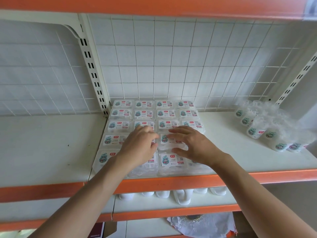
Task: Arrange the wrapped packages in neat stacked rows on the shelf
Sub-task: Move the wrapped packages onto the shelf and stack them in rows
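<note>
Both grips settle one wrapped package into the second row from the front.

The left grip (137,145) curls its fingers down onto the left edge of the wrapped package (169,141). The right grip (193,146) lies spread and straight-fingered over its right side with the thumb at the near edge, likely pressing it square against its neighbours. Just nearer, the front row (171,161) looks two layers high. Beyond the hands, the block of packages (123,125) runs four across and five rows deep on the shelf (231,152). It sits hard against the slotted upright (93,74), which probably keeps the rows straight. Farther right and well apart, loose packages (252,130) lie in torn clear wrap, seemingly still to be stacked. The wire grid back (171,66) closes the bay.
</note>
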The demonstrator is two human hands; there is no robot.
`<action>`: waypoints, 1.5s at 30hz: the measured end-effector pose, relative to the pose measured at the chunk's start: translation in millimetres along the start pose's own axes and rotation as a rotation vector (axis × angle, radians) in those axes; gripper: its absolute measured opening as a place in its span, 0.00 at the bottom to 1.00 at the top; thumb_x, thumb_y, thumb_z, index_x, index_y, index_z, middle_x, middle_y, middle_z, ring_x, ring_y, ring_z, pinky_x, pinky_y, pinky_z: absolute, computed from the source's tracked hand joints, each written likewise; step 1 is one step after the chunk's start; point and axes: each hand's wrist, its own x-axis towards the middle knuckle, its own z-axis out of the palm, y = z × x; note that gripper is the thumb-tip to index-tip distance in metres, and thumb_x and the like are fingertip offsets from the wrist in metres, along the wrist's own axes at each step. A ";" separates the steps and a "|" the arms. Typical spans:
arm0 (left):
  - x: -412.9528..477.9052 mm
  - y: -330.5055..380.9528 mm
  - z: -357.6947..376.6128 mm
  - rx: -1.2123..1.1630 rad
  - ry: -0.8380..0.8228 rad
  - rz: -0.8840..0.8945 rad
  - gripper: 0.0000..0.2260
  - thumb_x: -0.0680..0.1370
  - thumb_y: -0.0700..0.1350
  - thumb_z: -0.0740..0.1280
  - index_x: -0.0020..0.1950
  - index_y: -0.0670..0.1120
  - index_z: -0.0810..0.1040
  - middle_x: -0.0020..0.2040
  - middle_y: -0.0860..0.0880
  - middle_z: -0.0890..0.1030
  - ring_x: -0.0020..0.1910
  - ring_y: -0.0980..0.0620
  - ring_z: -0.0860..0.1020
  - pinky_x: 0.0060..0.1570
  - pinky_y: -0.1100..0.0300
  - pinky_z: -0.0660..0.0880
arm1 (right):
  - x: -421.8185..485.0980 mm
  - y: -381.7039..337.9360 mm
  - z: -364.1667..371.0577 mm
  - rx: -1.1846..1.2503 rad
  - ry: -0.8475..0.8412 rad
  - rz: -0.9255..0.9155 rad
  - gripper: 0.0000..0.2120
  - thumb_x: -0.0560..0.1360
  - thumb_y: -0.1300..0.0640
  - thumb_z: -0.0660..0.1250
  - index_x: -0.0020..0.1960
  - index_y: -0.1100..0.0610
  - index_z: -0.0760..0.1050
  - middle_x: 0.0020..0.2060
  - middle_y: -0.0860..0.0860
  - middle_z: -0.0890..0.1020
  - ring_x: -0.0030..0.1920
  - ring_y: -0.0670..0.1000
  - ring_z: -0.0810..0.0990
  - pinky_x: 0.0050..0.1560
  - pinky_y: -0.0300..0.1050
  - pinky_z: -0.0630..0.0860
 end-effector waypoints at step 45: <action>-334.1 -329.9 -179.8 0.334 0.148 -0.704 0.27 0.82 0.56 0.54 0.78 0.48 0.52 0.79 0.43 0.50 0.77 0.41 0.47 0.74 0.44 0.52 | 243.6 -443.2 157.1 -0.199 -0.141 -0.205 0.32 0.80 0.40 0.54 0.79 0.47 0.46 0.78 0.51 0.51 0.77 0.54 0.51 0.74 0.61 0.54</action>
